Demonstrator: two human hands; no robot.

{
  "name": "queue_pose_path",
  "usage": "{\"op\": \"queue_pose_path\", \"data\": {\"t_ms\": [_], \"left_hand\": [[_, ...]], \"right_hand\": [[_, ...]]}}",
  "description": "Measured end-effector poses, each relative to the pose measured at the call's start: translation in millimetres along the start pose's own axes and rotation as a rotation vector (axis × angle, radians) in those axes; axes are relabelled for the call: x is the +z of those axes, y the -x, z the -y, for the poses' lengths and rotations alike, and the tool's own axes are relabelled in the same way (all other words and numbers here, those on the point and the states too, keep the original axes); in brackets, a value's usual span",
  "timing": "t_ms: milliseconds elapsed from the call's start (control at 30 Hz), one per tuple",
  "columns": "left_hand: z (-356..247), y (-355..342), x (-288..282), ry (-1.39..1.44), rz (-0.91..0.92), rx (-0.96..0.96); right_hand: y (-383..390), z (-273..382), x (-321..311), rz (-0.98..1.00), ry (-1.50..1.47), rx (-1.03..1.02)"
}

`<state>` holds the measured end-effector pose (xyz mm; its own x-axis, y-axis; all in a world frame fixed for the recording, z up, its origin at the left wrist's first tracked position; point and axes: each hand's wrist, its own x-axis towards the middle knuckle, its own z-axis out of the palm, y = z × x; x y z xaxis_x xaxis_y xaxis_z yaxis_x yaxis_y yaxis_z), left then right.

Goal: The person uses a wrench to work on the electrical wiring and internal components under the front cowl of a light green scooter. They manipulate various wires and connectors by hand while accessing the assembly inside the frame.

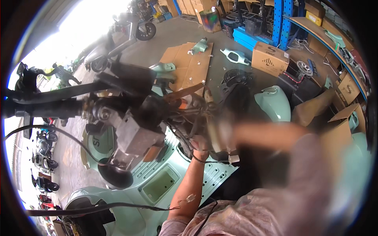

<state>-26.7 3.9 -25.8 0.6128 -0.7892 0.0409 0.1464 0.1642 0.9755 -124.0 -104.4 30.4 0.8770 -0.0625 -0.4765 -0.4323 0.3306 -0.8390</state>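
- We see the left hand [200, 144] in the middle of the frame, at the lower edge of a wiring bundle [191, 114]; cables partly cover its fingers, so we cannot tell whether they are apart, together or clamped on a wire.
- We find the right hand [223, 133] just right of it, beside the same bundle; it is smeared by motion blur, and we cannot tell how its fingers stand. Its blurred forearm [267, 136] crosses from the right.
- We have the bundle at the centre of the frame, above the mint-green scooter body [143, 212], which spreads through the lower middle.
- We see a white connector [234, 159] on a dark cable, right of the left wrist and below the right hand.
- To the left of the wiring we make out a grey boxy part [139, 135] and a black handlebar [47, 108] reaching toward the left edge.
- At the upper middle we see a flat cardboard sheet [179, 57] on the floor, with mint-green parts on it; a pale green frame-shaped cover [235, 56] lies to its right.
- Further right we see a closed cardboard box [270, 58] and, below it, a curved mint-green panel [275, 103].
- At the upper left we see a parked two-wheeler [145, 30] in bright light.
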Motion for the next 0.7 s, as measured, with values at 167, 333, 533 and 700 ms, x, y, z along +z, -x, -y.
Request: {"op": "queue_pose_path", "data": {"t_ms": [167, 333, 533, 700], "left_hand": [[-6.4, -7.8, 13.6, -0.359, 0.167, 0.144], [1.4, -11.7, 5.6, -0.582, 0.065, 0.339], [41.7, -22.8, -7.6, -0.314, 0.051, 0.176], [36.5, -31.2, -1.9, -0.184, -0.004, 0.146]], "right_hand": [[22.2, 3.3, -7.0, -0.031, 0.03, -0.03], [31.3, 15.7, -13.1, -0.016, 0.438, 0.105], [48.5, 43.2, -31.5, 0.188, 0.483, 0.219], [41.4, 59.7, -52.2, 0.328, 0.447, 0.287]]}}
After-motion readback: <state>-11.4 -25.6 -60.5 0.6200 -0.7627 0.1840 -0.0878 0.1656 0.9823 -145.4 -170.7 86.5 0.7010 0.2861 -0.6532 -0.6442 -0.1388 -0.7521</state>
